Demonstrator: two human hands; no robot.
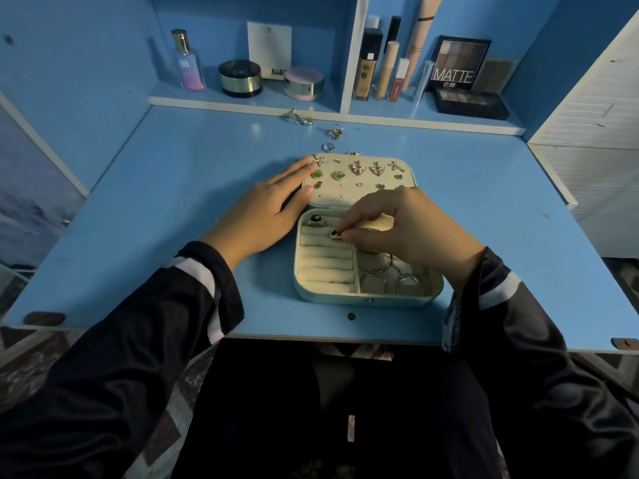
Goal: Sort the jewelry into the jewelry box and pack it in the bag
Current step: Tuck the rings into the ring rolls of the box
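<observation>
— Where's the box?
— Open on the blue table; behind it lie loose rings, then a shelf of cosmetics.
— The hands?
— The right hand pinches a ring inside the box; the left hand rests on its lid, fingers straight.

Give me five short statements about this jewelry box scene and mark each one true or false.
1. The jewelry box is open. True.
2. The right hand pinches a dark-stoned ring over the ring rolls. True.
3. The left hand holds a green earring. False: it lies flat at the left edge of the lid, and the green earrings are pinned in the lid.
4. All the jewelry is in the box. False: loose pieces lie on the desk beyond it.
5. Another ring already sits in the ring rolls. True.
</observation>
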